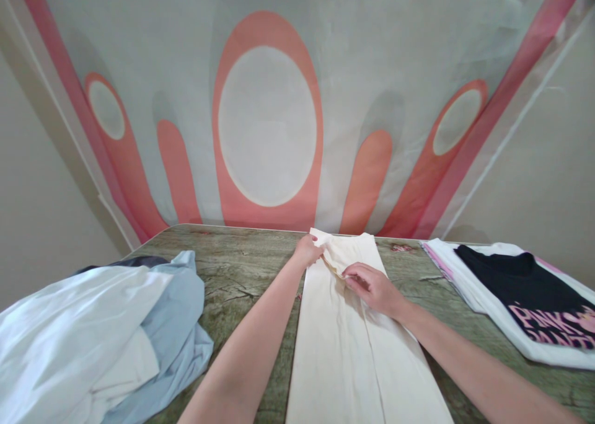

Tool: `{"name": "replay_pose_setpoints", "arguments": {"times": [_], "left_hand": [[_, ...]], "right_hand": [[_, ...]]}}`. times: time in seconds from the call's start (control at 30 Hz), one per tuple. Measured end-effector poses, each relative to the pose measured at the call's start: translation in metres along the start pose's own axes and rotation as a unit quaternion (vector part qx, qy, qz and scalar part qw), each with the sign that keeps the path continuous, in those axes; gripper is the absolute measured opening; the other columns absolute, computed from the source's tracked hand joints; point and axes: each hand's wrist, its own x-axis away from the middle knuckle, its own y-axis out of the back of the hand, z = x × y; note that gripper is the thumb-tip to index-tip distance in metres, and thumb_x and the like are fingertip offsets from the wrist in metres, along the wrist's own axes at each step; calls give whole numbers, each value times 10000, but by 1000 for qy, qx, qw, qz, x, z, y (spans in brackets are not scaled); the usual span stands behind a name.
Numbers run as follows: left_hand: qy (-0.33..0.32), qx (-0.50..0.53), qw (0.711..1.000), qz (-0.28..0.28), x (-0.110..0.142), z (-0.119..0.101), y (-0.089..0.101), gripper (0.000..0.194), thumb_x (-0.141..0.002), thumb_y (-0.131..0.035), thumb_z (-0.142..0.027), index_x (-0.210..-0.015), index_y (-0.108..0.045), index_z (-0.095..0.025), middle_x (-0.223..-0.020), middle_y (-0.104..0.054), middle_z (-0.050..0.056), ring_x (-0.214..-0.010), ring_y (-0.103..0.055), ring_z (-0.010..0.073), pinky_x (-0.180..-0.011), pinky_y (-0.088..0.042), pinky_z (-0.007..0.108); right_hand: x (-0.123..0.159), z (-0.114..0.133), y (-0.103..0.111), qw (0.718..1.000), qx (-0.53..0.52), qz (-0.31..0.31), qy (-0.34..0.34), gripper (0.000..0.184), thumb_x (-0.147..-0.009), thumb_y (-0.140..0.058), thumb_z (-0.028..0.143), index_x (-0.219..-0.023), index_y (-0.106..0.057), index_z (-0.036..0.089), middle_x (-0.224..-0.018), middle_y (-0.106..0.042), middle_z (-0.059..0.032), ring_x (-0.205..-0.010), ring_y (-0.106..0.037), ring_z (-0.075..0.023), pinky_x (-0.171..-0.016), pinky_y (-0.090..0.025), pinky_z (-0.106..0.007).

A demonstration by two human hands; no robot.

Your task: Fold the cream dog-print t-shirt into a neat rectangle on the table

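Pinching the far corner of the cream garment (353,325) with my left hand (307,250), I keep it taut down the middle of the table (242,275); my right hand (374,287), fingers pressed together, flattens its fold.

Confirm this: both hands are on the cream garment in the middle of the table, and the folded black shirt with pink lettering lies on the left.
Not quite. The head view shows the black shirt on the right, not the left. Both the left hand and right hand are on the cream garment.
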Motion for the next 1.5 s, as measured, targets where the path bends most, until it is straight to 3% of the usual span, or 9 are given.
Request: {"name": "replay_pose_setpoints", "arguments": {"times": [0.3,0.63,0.77,0.93,1.03,1.17,1.37,1.5], "left_hand": [[-61,-27,997,-47,-1,2,1,414,-688,-621,-167,-1091,-528,-154,-843,-647,37,-733,-600,131,-647,-429,198],[-77,-219,971,-55,20,-13,9,366,-755,-531,-170,-1116,-483,-207,-1060,-586,89,-963,-561,205,-805,-420,293],[-171,-250,949,-90,28,-28,6,294,-797,-453,-147,-1083,-517,-177,-1128,-527,114,-1014,-529,216,-867,-397,312],[-271,-242,932,13,32,-33,-17,276,-836,-376,-148,-989,-602,-184,-1036,-573,80,-940,-555,189,-859,-415,286],[-287,-270,919,27,35,-28,-29,258,-826,-392,-146,-958,-613,-169,-1022,-566,86,-920,-556,184,-840,-425,279],[-296,-305,905,-7,37,-19,-31,256,-847,-416,-204,-1058,-556,-171,-1097,-532,78,-1015,-507,193,-895,-391,305],[-311,-353,882,-32,36,-16,-31,258,-874,-410,-235,-1109,-507,-190,-1142,-502,65,-1042,-482,191,-896,-377,317],[-266,-369,884,-105,40,-24,-28,292,-831,-499,-251,-1107,-504,-155,-1140,-486,101,-1079,-445,227,-906,-363,342]], "right_hand": [[1,0,2,1000,-13,8,10,157,-848,-444,277,-915,-571,216,-959,-634,-65,-910,-583,-186,-816,-458,-329],[1,0,3,999,-11,30,18,139,-825,-469,243,-869,-599,220,-930,-665,-52,-874,-609,-174,-791,-467,-316],[1,-2,3,999,-7,33,35,147,-811,-484,224,-885,-612,223,-937,-663,-56,-881,-602,-180,-800,-467,-332],[0,-4,2,995,13,33,94,171,-803,-514,212,-906,-647,242,-928,-655,-57,-878,-582,-189,-785,-467,-354],[-1,-4,2,992,47,31,114,169,-799,-528,200,-874,-672,248,-854,-637,-56,-849,-561,-195,-754,-459,-362],[0,-4,2,993,54,33,101,155,-787,-549,196,-846,-688,229,-780,-601,-54,-768,-545,-177,-690,-452,-327],[1,-2,8,997,-34,42,48,195,-839,-486,211,-850,-681,198,-770,-607,-49,-721,-560,-150,-665,-452,-284],[-1,-7,9,996,-84,-28,-18,220,-862,-449,222,-928,-657,188,-841,-631,-55,-780,-588,-154,-713,-469,-284]]}}
